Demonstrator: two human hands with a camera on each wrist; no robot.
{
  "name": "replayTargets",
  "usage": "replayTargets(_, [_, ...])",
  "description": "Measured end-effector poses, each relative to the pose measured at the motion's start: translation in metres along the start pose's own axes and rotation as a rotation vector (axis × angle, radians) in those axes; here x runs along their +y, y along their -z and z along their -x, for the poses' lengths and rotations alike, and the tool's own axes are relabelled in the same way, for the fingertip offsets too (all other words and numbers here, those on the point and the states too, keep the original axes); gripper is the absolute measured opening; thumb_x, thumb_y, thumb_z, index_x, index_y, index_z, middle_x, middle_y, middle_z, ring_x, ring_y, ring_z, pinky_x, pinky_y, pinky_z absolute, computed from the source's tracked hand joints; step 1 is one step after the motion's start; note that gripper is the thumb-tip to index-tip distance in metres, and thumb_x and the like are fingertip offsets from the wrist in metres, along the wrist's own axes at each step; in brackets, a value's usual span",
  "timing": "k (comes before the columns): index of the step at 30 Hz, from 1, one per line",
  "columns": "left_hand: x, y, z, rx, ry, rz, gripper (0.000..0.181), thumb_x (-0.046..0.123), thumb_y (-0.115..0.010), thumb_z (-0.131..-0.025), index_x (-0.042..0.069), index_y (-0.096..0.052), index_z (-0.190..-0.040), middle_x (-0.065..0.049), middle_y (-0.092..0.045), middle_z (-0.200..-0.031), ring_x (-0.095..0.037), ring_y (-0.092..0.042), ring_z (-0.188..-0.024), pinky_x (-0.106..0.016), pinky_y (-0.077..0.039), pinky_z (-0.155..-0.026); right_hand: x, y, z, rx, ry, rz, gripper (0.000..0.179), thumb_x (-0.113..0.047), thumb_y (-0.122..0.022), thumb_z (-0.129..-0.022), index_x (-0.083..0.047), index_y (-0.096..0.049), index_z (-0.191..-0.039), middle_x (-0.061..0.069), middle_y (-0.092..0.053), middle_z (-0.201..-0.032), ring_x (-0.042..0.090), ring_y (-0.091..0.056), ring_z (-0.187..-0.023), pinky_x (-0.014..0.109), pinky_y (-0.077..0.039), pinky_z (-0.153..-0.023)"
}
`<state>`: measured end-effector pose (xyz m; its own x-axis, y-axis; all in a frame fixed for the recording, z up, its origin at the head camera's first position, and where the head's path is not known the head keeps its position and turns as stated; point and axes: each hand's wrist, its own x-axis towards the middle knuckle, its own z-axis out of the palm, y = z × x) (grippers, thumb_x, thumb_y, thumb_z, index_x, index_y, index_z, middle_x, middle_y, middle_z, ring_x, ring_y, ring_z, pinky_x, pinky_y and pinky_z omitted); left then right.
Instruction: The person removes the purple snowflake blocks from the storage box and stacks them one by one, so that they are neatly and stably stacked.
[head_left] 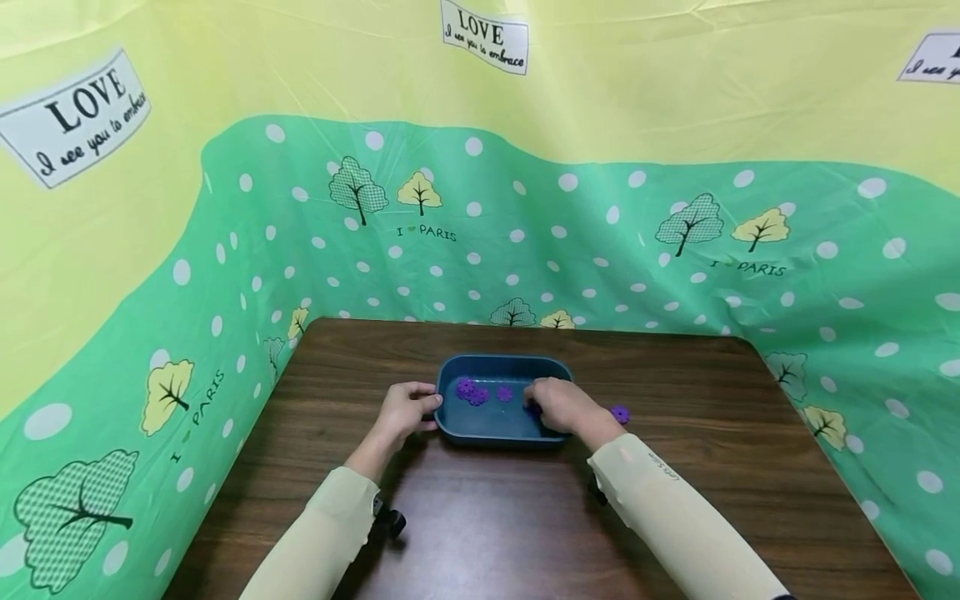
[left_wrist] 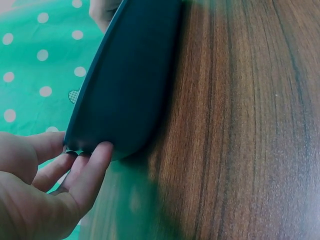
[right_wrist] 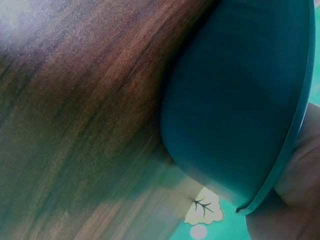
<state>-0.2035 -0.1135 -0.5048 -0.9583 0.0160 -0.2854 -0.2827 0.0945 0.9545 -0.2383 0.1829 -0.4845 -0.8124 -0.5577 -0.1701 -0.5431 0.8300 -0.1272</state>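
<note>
A blue tray (head_left: 495,429) with raised walls stands on the table. My left hand (head_left: 406,410) holds the tray's left end, its fingertips against the rim and outer wall, as the left wrist view shows close up. Inside lie several purple snowflake discs (head_left: 477,395), grouped at the left, with a single one nearer the middle. My right hand (head_left: 558,404) reaches over the right end, fingers curled down onto a purple snowflake disc (head_left: 533,411), mostly covered by the hand. In the right wrist view the tray wall (right_wrist: 235,110) hides those fingertips.
Another purple snowflake disc (head_left: 619,414) lies on the dark wooden table (head_left: 495,517), to the right of the tray beside my right wrist. A green and yellow patterned cloth (head_left: 480,250) hangs behind and along both sides of the table.
</note>
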Motion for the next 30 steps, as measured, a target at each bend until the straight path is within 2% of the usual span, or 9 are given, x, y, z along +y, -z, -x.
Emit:
replayTargets(10, [0.0018, 0.0001, -0.0011, -0.004, -0.003, 0.003, 0.032, 0.006, -0.068, -0.099, -0.007, -0.064, -0.128, -0.019, -0.066, -0.107, -0.024, -0.070, -0.086, -0.040, -0.067, -0.076, 0.0007, 0.0012, -0.0002, -0.023, -0.028, 0.041, 0.023, -0.004, -0.072, -0.092, -0.013, -0.077, -0.112, 0.004, -0.066, -0.106, 0.018, -0.062, -0.097, 0.043, -0.060, -0.097])
replayTargets(18, [0.0013, 0.0002, -0.0002, -0.003, 0.008, -0.014, 0.032, 0.008, -0.068, -0.099, -0.006, -0.064, -0.128, -0.020, -0.066, -0.109, -0.027, -0.072, -0.090, -0.045, -0.066, -0.081, 0.0013, -0.0007, 0.0007, -0.031, -0.012, 0.035, 0.024, -0.006, -0.072, -0.092, -0.014, -0.075, -0.114, 0.004, -0.069, -0.113, 0.019, -0.064, -0.104, 0.044, -0.058, -0.101])
replayTargets(26, [0.0029, -0.0001, 0.0017, -0.006, 0.007, 0.004, 0.034, 0.005, -0.068, -0.098, -0.009, -0.063, -0.128, -0.018, -0.066, -0.105, -0.030, -0.072, -0.090, -0.044, -0.067, -0.078, 0.0000, 0.0014, 0.0001, -0.087, -0.046, 0.016, 0.026, -0.022, -0.077, -0.093, -0.016, -0.074, -0.118, 0.003, -0.066, -0.113, 0.019, -0.061, -0.101, 0.047, -0.058, -0.101])
replayTargets(30, [0.0034, 0.0000, 0.0020, -0.011, 0.004, 0.003, 0.033, 0.005, -0.068, -0.098, -0.010, -0.063, -0.128, -0.018, -0.066, -0.104, -0.030, -0.072, -0.090, -0.043, -0.067, -0.077, 0.0001, 0.0016, -0.0012, -0.093, -0.039, 0.019, 0.025, -0.021, -0.077, -0.093, -0.015, -0.074, -0.117, 0.003, -0.067, -0.115, 0.019, -0.062, -0.105, 0.046, -0.057, -0.102])
